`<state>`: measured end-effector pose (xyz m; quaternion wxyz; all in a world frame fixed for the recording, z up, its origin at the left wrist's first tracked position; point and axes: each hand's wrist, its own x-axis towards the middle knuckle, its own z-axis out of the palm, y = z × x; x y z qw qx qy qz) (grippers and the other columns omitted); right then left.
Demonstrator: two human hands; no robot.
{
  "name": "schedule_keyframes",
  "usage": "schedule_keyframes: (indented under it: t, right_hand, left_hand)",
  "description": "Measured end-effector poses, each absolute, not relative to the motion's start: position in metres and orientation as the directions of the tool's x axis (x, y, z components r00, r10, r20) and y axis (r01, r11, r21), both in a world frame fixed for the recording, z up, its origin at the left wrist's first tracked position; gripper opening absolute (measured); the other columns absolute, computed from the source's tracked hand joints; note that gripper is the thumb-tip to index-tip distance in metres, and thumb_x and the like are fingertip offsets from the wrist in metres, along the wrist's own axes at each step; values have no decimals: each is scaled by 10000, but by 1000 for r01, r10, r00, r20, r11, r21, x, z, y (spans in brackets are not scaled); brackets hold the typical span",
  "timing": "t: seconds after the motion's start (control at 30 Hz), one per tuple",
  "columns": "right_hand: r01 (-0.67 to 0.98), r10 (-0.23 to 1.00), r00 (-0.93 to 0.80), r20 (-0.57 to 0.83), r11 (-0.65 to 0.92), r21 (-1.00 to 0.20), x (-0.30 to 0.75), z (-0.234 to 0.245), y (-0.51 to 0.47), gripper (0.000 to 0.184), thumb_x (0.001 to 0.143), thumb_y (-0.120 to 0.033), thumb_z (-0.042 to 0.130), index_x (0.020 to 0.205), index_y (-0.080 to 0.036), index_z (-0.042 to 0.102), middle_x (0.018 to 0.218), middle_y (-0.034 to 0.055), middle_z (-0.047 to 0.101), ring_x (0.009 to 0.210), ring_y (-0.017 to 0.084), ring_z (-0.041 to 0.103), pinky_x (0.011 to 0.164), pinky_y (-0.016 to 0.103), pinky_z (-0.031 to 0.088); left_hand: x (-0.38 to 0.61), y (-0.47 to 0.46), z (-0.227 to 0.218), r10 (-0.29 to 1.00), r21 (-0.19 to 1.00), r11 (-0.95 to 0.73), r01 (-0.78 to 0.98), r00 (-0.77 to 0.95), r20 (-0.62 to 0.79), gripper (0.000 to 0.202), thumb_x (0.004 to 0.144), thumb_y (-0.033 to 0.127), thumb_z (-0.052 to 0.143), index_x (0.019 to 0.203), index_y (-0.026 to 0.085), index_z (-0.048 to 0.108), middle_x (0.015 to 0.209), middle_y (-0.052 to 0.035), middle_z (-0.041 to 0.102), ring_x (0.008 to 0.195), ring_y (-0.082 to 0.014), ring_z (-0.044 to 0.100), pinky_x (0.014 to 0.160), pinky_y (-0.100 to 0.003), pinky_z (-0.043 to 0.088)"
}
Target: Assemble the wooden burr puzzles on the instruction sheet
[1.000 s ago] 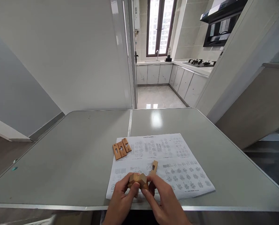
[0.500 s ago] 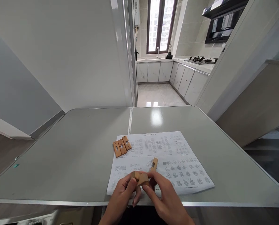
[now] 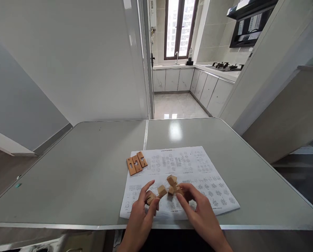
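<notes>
Low over the printed sheet, my left hand (image 3: 143, 211) is closed on a light wooden puzzle piece (image 3: 161, 191). It has blocky ends, and the end near my fingers bears a dark mark like a number. Just to the right, my right hand (image 3: 194, 203) pinches a small cluster of wooden puzzle pieces (image 3: 172, 180) with thumb and fingertips. Its blocks sit at angles to each other, and part of it is hidden behind my fingers. A narrow gap separates what the two hands hold.
Three flat brown wooden pieces (image 3: 137, 163) with cutouts lie side by side on the upper left corner of the paper sheet (image 3: 156, 180), which is printed with diagrams. Beneath is a grey-green table (image 3: 93, 175) with a pale edge. A small green bit (image 3: 18, 185) lies far left.
My hands have moved apart, the right one shifting right. The wooden piece that lay beyond them on the sheet now appears to be part of the cluster in my right hand.
</notes>
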<state>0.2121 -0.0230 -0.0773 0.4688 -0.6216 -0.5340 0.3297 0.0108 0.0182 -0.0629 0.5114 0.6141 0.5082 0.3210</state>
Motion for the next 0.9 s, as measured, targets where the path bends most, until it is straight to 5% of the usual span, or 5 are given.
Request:
schedule_keyframes:
  t: [0.2,0.47,0.9]
  right_hand:
    - [542,935,349,59,-150,-827,238,-97,-23,277,983,-499,566,981,-234,644,816,27,719,642,192,649,606,303,512]
    - [664,938,344,36,-216,-715,231,-92,-15,165,965,-400,562,889,-257,591,740,3,718,627,209,678,587,306,450]
    - [713,981,160,-107,-190,-675,226,-86,-6,224,1007,-385,485,1077,-239,640,995,57,758,850,244,725,712,333,489]
  left_hand:
    - [26,36,-72,955,800,-212,561,293,48,462,1014,525,507,1359,262,666,1071,-105,763,947,-300,701,846,-368,511]
    - [45,58,-89,908,476,-394,786,415,67,495,1066,454,394,1430,172,575,964,-143,755,989,-337,718,887,-421,512]
    - [35,67,-60,730,574,-493,654,670,-136,754,909,336,654,1577,259,313,1248,-113,688,1132,-316,672,960,-433,535]
